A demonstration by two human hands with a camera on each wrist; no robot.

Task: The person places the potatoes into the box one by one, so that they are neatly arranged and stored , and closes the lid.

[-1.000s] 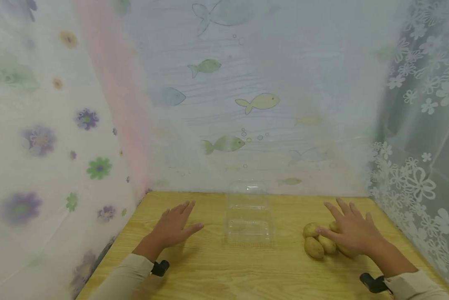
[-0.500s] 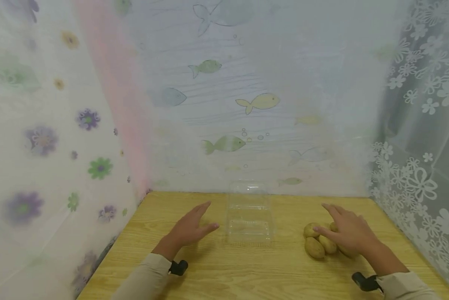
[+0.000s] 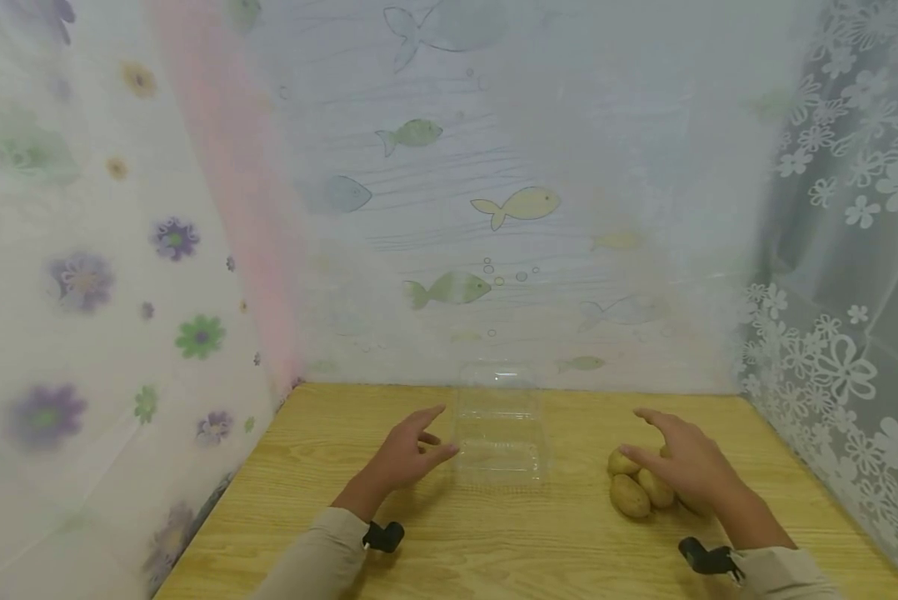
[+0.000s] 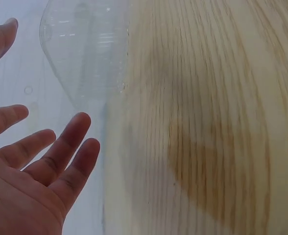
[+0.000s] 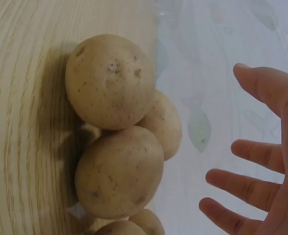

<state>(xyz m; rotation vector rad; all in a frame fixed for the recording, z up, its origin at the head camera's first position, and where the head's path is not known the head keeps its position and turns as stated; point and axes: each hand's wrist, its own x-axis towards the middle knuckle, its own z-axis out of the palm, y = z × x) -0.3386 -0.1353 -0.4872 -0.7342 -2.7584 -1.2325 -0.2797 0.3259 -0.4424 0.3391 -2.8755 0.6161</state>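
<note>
A clear plastic clamshell box (image 3: 498, 454) stands on the wooden table with its lid (image 3: 497, 390) raised at the back. My left hand (image 3: 404, 457) is just left of the box, fingers spread and nothing in them. In the left wrist view its fingers (image 4: 68, 142) point toward the see-through box (image 4: 85, 44) without gripping it. Several potatoes (image 3: 631, 497) lie in a cluster on the right. Over them hovers my right hand (image 3: 692, 467), loosely spread, hiding part of the pile. The right wrist view has the potatoes (image 5: 119, 171) apart from the right hand's fingers (image 5: 244, 188).
A wood-grain table (image 3: 494, 550) carries the box and potatoes. Behind it hangs a sheet printed with fish (image 3: 449, 287). Flowered sheeting (image 3: 82, 333) borders the left side, and a lacy floral curtain (image 3: 839, 367) the right. Each wrist wears a small black camera (image 3: 384, 537).
My left hand has moved right, up to the side of the clear box. My right hand has shifted slightly left over the potatoes. Box and potatoes stay put.
</note>
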